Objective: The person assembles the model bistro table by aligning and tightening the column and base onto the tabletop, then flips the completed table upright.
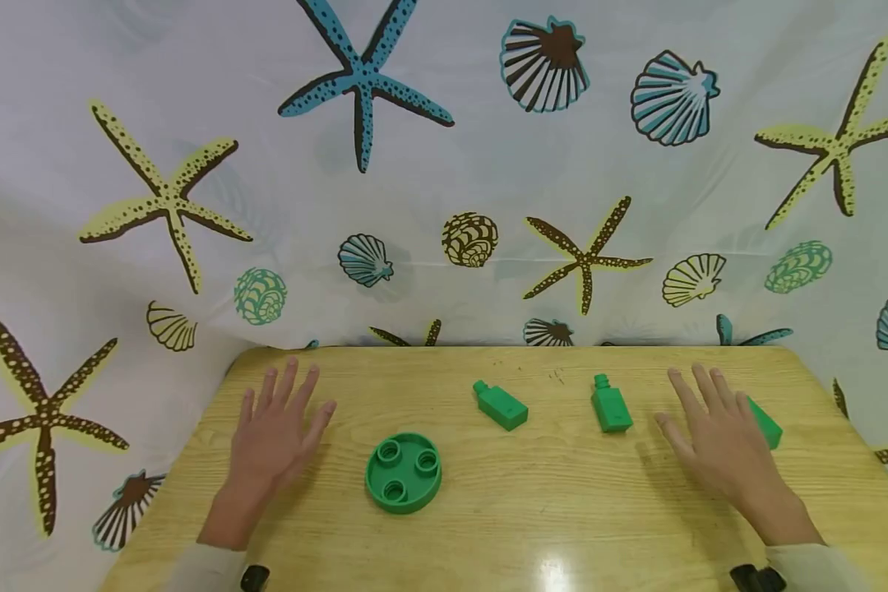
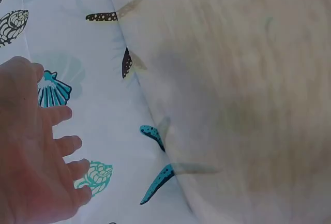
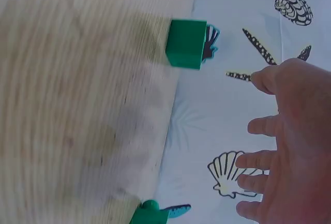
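1. Head view: a person's left hand (image 1: pixel 270 444) and right hand (image 1: pixel 728 452) frame a wooden table (image 1: pixel 518 526), with a cloth (image 1: pixel 429 193) of starfish and shells behind it.

2. Between the hands, nearer the left, a round green base (image 1: pixel 409 474) lies with its three ring-like sockets facing up, an attitude that seems to leave them all accessible.

3. Toward the far side, a left green block (image 1: pixel 501 407) and a middle green block (image 1: pixel 612 409) lie on their sides, well apart, necks angled away from the person. The spacing appears to leave room for fingers around each.

4. A right green block (image 1: pixel 766 425) sits partly hidden beyond the right hand; whether it has a neck cannot be told from overhead.

5. The left hand is spread wide, fingers long and thumb out to the side, holding nothing. Its wrist view shows bare fingers and no piece within them.

6. The right hand is likewise spread and holds nothing. Its own camera shows green pieces apart from the fingers. Both palms appear raised over the wood, a pose that seems to keep the pieces undisturbed.
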Demonstrator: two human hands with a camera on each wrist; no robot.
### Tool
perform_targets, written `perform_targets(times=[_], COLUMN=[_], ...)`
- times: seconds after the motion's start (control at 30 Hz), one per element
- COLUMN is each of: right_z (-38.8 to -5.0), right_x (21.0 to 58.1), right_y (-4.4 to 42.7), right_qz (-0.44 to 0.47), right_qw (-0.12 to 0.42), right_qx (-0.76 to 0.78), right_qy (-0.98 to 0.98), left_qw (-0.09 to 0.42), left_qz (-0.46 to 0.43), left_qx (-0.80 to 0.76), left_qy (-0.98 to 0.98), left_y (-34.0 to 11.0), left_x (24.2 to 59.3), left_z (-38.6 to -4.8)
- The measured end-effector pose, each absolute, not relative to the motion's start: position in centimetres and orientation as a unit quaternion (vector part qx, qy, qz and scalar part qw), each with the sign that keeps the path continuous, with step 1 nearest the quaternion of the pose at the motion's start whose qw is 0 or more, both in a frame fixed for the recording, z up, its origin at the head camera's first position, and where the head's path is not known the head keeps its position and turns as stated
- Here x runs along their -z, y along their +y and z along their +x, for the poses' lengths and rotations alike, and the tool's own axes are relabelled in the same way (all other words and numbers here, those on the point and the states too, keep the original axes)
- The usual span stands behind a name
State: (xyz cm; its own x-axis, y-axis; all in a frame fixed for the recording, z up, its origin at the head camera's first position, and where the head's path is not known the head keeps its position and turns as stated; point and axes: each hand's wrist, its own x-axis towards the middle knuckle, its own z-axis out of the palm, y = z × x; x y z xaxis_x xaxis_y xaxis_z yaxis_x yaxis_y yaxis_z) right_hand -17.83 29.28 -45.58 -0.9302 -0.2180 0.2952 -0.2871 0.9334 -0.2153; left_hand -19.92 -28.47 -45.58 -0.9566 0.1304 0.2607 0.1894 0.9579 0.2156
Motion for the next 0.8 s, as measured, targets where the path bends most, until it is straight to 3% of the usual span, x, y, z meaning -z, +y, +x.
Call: perform_targets(times=[0.23,0.47,0.8], right_z=[-18.0,-18.5,-19.8], right_x=[45.7,46.2,46.8], right_y=[25.7,21.5,16.8], right_qz=[0.156,0.171,0.192], right_qw=[0.165,0.170,0.108], right_qx=[-0.155,-0.217,-0.380], right_qy=[-0.961,-0.946,-0.899], left_qw=[0.164,0.165,0.065], left_qz=[-0.106,-0.119,-0.112], left_qx=[0.126,0.158,0.333], left_qy=[-0.973,-0.966,-0.934], left_y=[-26.7,-24.7,-21.5], left_x=[45.9,46.3,46.4], left_z=[-19.4,-18.0,-16.5])
